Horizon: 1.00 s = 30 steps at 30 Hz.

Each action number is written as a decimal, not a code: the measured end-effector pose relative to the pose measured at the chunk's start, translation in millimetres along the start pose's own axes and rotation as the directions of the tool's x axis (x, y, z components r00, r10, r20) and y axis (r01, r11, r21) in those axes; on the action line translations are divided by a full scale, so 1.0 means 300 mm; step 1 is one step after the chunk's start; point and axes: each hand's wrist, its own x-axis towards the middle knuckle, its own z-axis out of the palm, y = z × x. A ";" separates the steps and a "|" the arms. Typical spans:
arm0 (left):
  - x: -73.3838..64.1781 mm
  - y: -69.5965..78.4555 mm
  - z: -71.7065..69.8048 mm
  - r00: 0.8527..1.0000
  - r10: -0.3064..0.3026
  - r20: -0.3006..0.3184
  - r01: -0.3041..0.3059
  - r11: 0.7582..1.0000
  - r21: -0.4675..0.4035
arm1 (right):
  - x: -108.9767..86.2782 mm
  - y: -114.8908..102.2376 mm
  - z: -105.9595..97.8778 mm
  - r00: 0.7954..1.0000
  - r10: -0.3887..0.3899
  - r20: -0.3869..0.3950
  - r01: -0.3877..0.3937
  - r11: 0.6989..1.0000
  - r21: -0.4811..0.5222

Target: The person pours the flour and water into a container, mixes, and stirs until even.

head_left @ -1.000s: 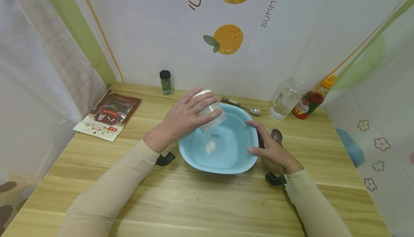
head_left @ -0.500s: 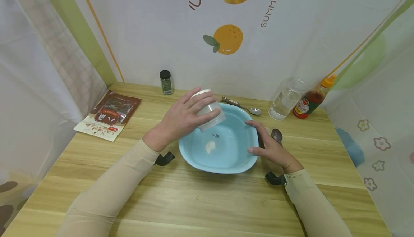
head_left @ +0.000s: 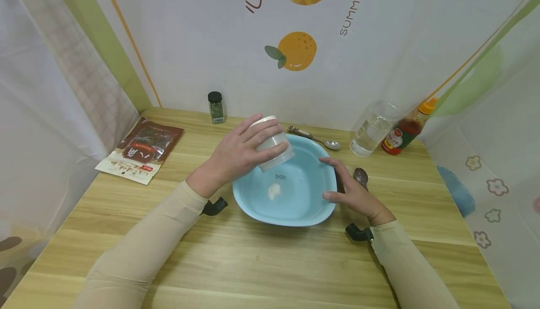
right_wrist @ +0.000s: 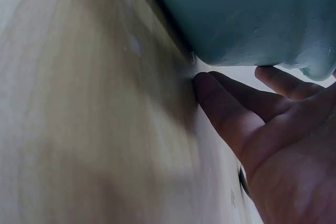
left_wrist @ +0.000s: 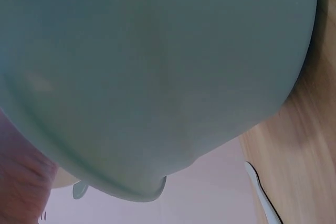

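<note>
My left hand (head_left: 242,152) grips a white, translucent plastic jar (head_left: 274,148) over the left side of a light blue basin (head_left: 312,177). The jar is tilted, its lower end pointing down into the basin. A small heap of white powder (head_left: 274,192) lies on the basin floor. My right hand (head_left: 354,192) holds the basin's right rim, thumb and forefinger over the edge. In the right wrist view the other fingers (right_wrist: 226,103) reach low along the outer wall of the basin (right_wrist: 247,19). Only the basin's outside (left_wrist: 157,77) fills most of the left wrist view.
Behind the basin lie a spoon (head_left: 332,145) and a small black-lidded spice jar (head_left: 216,108). A glass of water (head_left: 369,133) and a red sauce bottle (head_left: 406,131) stand back right. Another dark spoon (head_left: 360,176) lies by my right hand. A brown spice packet (head_left: 145,147) lies left.
</note>
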 end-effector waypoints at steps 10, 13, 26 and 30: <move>-0.002 0.002 0.003 1.000 -0.007 0.001 0.007 1.000 -0.002 | 0.000 0.001 0.001 1.000 0.010 -0.003 -0.010 1.000 -0.010; -0.007 0.001 0.006 1.000 -0.022 0.019 0.023 1.000 -0.021 | 0.000 0.001 0.002 1.000 -0.005 0.007 0.005 1.000 0.020; -0.015 -0.003 0.012 0.995 -0.095 0.043 0.099 0.990 -0.099 | 0.002 0.001 0.001 0.999 -0.027 0.023 0.025 0.997 0.070; -0.022 -0.005 0.010 0.990 -0.132 0.057 0.138 0.980 -0.144 | 0.002 0.003 0.001 1.000 -0.022 0.022 0.021 0.998 0.063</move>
